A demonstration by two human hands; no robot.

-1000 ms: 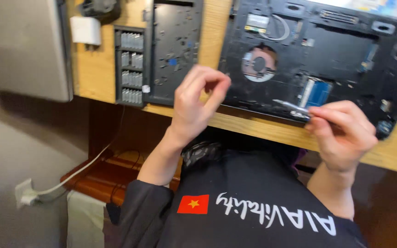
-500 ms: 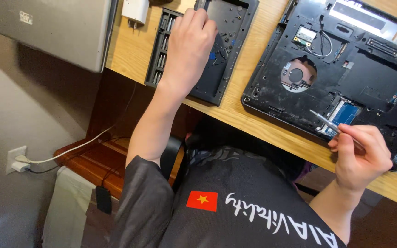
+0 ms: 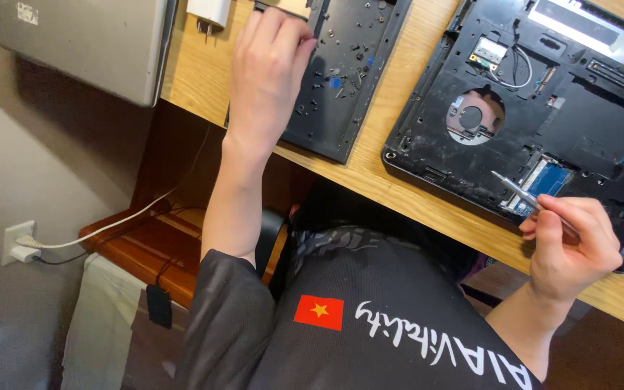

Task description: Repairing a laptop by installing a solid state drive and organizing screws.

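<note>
My left hand (image 3: 265,72) reaches over a black plastic cover panel (image 3: 355,79) lying on the wooden desk (image 3: 196,79), fingertips at the panel's upper left edge. Several small screws lie on that panel. Whether the fingers grip anything is hidden. My right hand (image 3: 572,242) holds thin metal tweezers (image 3: 518,189), their tip near a blue memory slot (image 3: 547,180) in the opened black laptop base (image 3: 543,108).
A silver laptop lid (image 3: 81,43) lies at the desk's left corner, with a white charger plug (image 3: 209,13) beside it. Below the desk, a white cable runs to a wall socket (image 3: 19,242), above a wooden shelf (image 3: 139,245).
My left hand has moved from in front of my chest up and left onto the black cover panel. My right hand with the tweezers has stayed by the laptop base; the view has shifted.
</note>
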